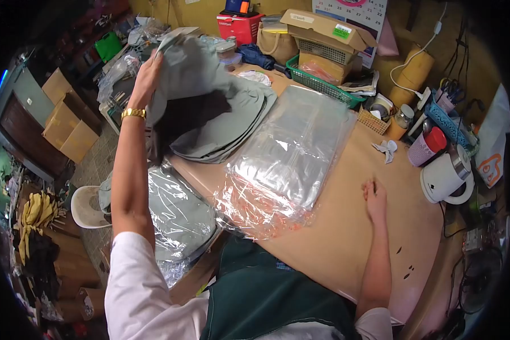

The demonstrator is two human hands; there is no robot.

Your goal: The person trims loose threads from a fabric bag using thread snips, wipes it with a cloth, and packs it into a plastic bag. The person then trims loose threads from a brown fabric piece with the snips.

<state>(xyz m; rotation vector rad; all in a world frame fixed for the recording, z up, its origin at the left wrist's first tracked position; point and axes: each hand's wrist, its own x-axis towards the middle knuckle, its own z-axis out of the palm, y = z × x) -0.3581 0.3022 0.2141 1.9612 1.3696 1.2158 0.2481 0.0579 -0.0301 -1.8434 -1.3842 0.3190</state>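
Note:
My left hand point(148, 73), with a gold watch at the wrist, is raised at the far left side of the table. Its fingers are closed on the edge of a grey-green cloth piece point(190, 65), lifted above a stack of similar cloth pieces point(232, 124). A dark area shows beneath the raised cloth. Beside the stack lies a pile of clear plastic bags point(292, 147), with orange print at the near end. My right hand point(374, 195) is over the tabletop to the right of the bags, fingers curled in, with nothing visible in them.
Left of the table's near edge sits plastic-wrapped grey-green cloth point(178, 218). A white kettle point(447, 175), a pink cup point(425, 148) and crumpled paper point(385, 150) are at the right. Behind stand a green basket point(323, 84) and a cardboard box point(328, 31). A white stool point(88, 207) is left.

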